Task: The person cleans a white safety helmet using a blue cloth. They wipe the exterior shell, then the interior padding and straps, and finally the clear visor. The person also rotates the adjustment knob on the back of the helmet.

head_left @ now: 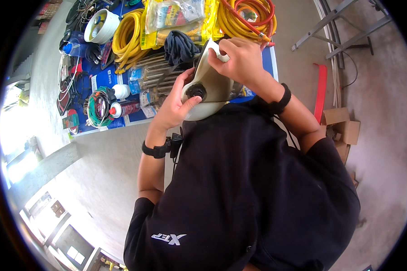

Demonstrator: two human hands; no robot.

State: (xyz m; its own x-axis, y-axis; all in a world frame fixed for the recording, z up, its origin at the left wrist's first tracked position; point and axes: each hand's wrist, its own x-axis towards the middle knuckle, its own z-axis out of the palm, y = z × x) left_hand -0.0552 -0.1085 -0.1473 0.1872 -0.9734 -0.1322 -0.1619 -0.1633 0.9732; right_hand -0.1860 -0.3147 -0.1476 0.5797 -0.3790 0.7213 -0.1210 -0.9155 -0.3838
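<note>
A cream-white hollow plastic piece point(215, 83) with a black round ribbed fitting rests close against my body at the table's front edge; its exact kind does not show. My left hand point(174, 106) grips its left side, thumb beside the black fitting. Bent over its upper end, my right hand point(239, 58) has its fingers closed on the white rim. The fingertips there are partly hidden. Just beyond the piece lies a bunched dark cloth point(180, 47).
Packed on the blue table are yellow hose coils point(130, 36), a red hose point(271, 22), metal rods point(160, 70), a white tub point(101, 26), a spray can point(125, 108) and green wire point(98, 106). To the right stand a ladder point(343, 27) and a cardboard box point(348, 131).
</note>
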